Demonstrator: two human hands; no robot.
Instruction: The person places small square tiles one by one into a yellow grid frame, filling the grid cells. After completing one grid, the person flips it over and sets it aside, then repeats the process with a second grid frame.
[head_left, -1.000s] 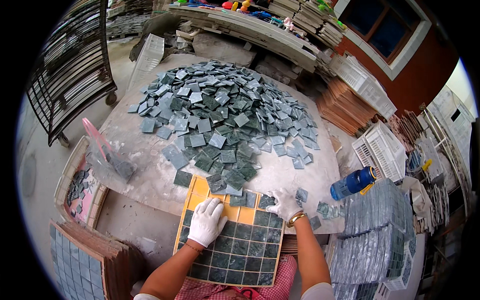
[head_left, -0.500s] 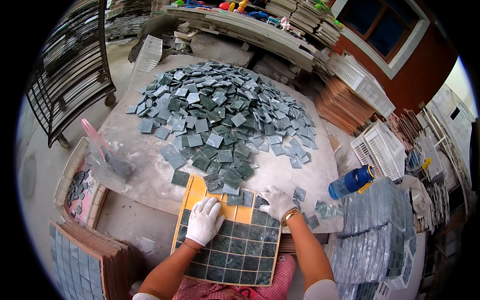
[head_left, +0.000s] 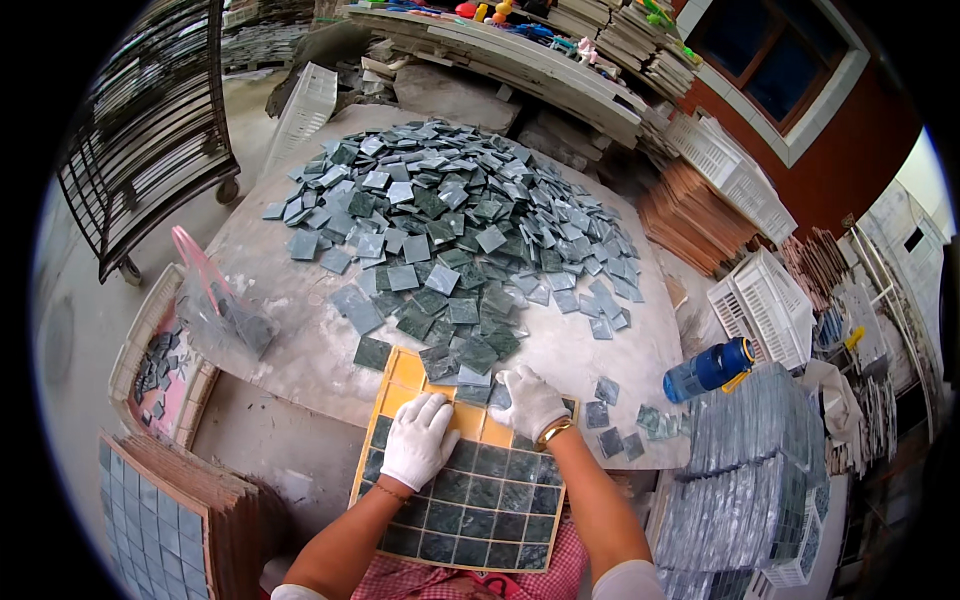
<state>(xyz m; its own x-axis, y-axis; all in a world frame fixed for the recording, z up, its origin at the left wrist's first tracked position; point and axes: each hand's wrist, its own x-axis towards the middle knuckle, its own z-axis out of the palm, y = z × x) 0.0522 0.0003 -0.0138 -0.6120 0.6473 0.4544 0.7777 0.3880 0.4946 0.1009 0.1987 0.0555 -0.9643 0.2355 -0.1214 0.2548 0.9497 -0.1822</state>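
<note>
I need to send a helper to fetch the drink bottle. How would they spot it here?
Start at the round stone table heaped with grey-green tiles. At its right edge, beside the stacked tile sheets, lies the blue bottle on its side. It is the only bright blue thing there.

Both forearms come up from below, bare, both hands in white gloves; left hand (head_left: 418,440) lies flat, fingers spread; right hand (head_left: 530,400) curls loosely, a gold bangle at its wrist
</note>
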